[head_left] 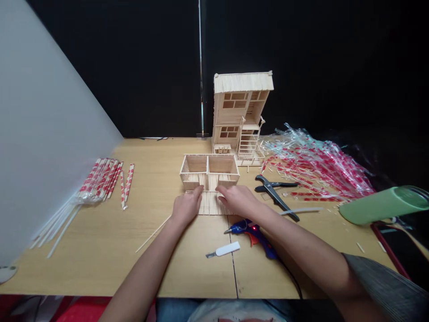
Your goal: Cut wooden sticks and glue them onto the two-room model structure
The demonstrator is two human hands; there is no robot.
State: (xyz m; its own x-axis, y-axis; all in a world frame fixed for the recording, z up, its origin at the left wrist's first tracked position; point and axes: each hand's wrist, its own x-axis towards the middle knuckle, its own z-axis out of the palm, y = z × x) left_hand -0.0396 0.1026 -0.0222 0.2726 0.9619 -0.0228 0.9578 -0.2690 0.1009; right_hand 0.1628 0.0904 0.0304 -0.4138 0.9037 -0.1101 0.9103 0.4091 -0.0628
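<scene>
A small open-topped wooden stick model (209, 166), split into two compartments with a slatted platform at its front, stands mid-table. My left hand (188, 206) touches the left front of it, fingers bent together near the front wall. At the right front, my right hand (238, 199) rests over the slatted platform with its fingers bent at the wall. Both sets of fingertips are small in view, so what they pinch, if anything, is unclear. Just behind stands a taller two-storey stick house (243, 82). A blue glue gun (254, 231) lies below my right forearm, and a white-handled blade (228, 249) is left of it.
Wrapped chopsticks (100, 179) and white glue sticks (62, 220) lie left. A black cutter (275, 195), a heap of red-and-clear wrappers (321, 163), a green cup (378, 205) and a phone (402, 250) occupy the right. A thin stick (152, 235) lies by my left forearm.
</scene>
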